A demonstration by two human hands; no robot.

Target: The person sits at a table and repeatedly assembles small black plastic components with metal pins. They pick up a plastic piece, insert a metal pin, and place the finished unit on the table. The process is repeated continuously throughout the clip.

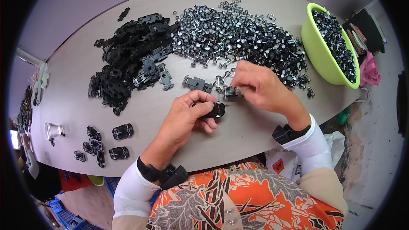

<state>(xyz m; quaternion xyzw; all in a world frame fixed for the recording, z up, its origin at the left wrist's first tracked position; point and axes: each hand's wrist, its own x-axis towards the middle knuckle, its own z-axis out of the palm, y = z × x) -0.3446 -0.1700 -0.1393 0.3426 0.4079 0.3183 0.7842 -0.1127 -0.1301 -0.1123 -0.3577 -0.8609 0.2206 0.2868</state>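
My left hand [187, 113] is closed on a black toy car chassis [219, 110], held low over the table with the thumb on top. Close by on the right, my right hand [257, 84] has its fingers curled in a pinch; whatever lies between the fingertips is hidden. Under those fingertips are a few loose wheel axles [219, 80], small metal rods with black wheels. A grey chassis [197, 84] lies just beyond my left hand. Farther back spreads a large heap of wheel axles [230, 34], beside a pile of black and dark grey chassis [128, 51].
A lime-green basin [313, 55] full of wheel axles stands at the right. Toy car chassis fitted with wheels [123, 131] sit at the front left, near a transparent plastic cup [53, 130]. Another person's sleeve [32, 162] shows at the far left.
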